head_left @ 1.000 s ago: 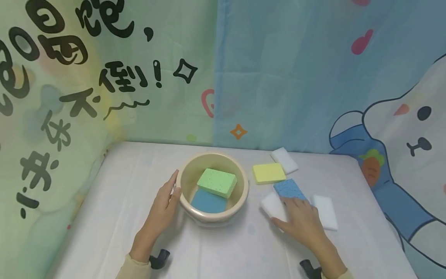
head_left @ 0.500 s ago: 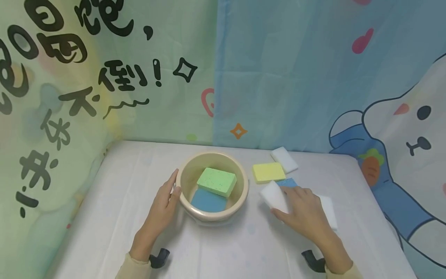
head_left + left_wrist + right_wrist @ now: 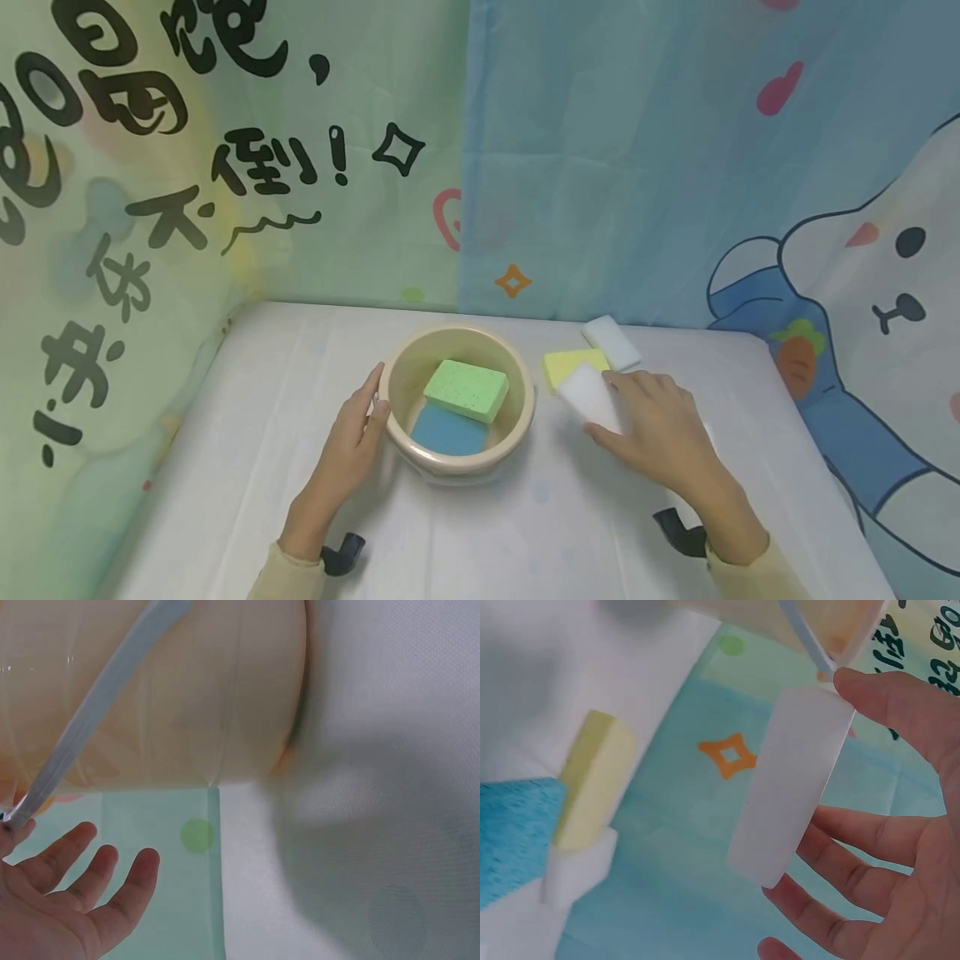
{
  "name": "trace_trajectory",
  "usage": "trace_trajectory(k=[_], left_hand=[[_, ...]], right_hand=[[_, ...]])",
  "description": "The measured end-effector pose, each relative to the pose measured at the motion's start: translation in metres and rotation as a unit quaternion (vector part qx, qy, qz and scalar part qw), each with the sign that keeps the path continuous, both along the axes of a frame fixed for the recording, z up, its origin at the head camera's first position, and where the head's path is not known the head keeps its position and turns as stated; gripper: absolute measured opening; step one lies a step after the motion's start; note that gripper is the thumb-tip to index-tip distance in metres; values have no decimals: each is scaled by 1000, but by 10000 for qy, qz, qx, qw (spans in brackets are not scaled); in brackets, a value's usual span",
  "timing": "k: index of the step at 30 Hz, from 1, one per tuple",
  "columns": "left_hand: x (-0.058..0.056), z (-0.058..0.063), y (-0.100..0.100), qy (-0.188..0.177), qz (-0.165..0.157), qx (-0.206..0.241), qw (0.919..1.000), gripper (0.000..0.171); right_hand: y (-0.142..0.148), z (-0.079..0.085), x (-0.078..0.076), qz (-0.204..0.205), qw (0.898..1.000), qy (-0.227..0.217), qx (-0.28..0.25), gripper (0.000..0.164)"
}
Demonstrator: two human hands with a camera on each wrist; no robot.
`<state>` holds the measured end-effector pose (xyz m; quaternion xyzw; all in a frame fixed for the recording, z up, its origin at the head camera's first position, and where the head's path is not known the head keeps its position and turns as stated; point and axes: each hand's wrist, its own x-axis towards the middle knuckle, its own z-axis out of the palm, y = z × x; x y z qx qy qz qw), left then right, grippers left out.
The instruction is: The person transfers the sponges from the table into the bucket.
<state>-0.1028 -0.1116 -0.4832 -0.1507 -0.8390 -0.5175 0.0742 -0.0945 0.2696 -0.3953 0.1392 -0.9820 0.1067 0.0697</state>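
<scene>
My right hand [image 3: 663, 433] pinches a white sponge [image 3: 592, 397] between thumb and fingertips, raised off the table in the right wrist view. My left hand [image 3: 347, 442] touches the left side of a beige bucket [image 3: 401, 354], its fingers spread and relaxed in the left wrist view. Inside the bucket are a green sponge [image 3: 467, 390] and, lower down, a flat blue piece [image 3: 448, 432], partly covered by the green one. The head view shows a yellow sponge [image 3: 564, 363] behind the held one. A blue sponge [image 3: 517, 836] appears in the right wrist view; my right hand hides it from the head camera.
Another white sponge [image 3: 612, 342] lies near the back edge, beside the yellow one. A grey handle [image 3: 101, 697] hangs across the bucket's side. White cloth [image 3: 517, 542] covers the table, and printed curtains [image 3: 600, 167] hang behind and to the left.
My right hand has lifted the white sponge from the table and moved it up and slightly back, in front of the yellow sponge. The left hand and bucket stay put.
</scene>
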Motion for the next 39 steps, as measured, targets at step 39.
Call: trace_trajectory(k=[39], left_hand=[[0, -1, 0, 1, 54, -10, 10000, 53]], right_hand=[[-121, 39, -32, 1752, 9842, -44, 242, 69]])
